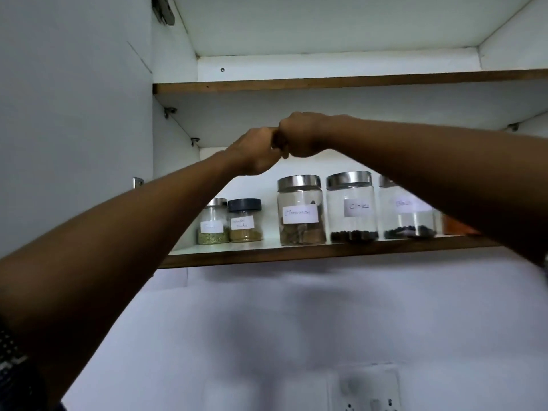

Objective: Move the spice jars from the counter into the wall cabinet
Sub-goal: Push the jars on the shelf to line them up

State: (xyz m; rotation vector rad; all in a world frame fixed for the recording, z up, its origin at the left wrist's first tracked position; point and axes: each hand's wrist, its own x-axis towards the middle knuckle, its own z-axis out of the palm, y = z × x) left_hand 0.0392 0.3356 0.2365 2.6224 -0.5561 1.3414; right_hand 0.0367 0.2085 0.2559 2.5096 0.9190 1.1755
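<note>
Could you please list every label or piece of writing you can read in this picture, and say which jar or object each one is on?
"Cinnamon": handwritten label on the steel-lidded jar of brown pieces.
"Cloves": handwritten label on the steel-lidded jar beside it; the reading is likely, not sure.
Label on the next jar to the right: too blurred to read.
Label on the black-lidded jar: two lines, unreadable.
Label on the leftmost small jar: too faint to read.

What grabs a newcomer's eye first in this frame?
Two bare forearms reach up and meet at centre, left hand and right hand touching knuckles in front of the open cabinet. Below them, labelled spice jars line the lower shelf; the upper shelf looks bare.
</note>
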